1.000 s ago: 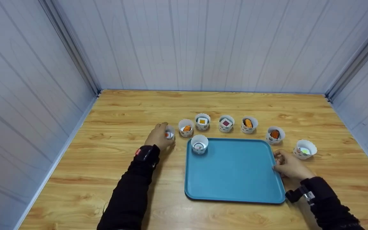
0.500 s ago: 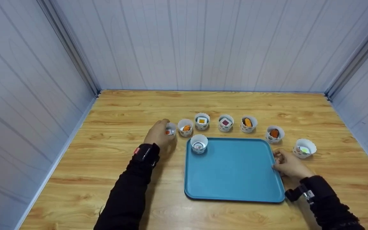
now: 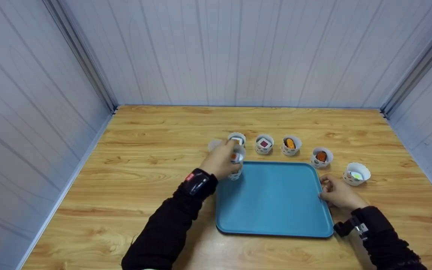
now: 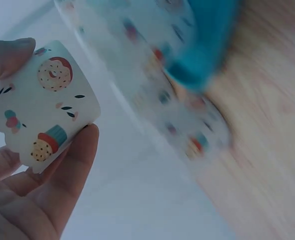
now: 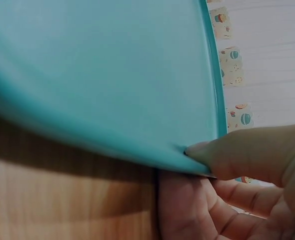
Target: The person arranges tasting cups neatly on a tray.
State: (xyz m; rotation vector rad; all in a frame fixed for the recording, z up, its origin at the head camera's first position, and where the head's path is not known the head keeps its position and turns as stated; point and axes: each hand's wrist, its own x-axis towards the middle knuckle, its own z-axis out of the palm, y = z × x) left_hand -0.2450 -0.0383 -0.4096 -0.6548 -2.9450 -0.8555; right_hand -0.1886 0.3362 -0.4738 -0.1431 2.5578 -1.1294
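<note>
My left hand (image 3: pixel 218 162) pinches a white paper cupcake cup (image 4: pixel 50 102) printed with doughnuts and cupcakes, between thumb and fingers. In the head view, something white and orange-red shows inside that cup. It hangs above the back left corner of the blue tray (image 3: pixel 276 200). Another cup (image 3: pixel 235 175) stands on that corner, mostly hidden by the left hand and the held cup. At the tray's right edge my right hand (image 3: pixel 341 195) grips the rim. The right wrist view shows its thumb (image 5: pixel 237 152) on top and the fingers underneath.
Behind the tray, cups stand in a curved row: a partly hidden one (image 3: pixel 214 144), one with a white piece (image 3: pixel 237 139), one with a dark red square (image 3: pixel 264 144), and cups with orange (image 3: pixel 290 143) and brown-red (image 3: pixel 321 156) pieces. A cup (image 3: pixel 356 175) is right of the tray.
My left hand has lifted the cup from the left end of the row and carried it right, over the tray's back left corner. The right hand and the tray stay put.
</note>
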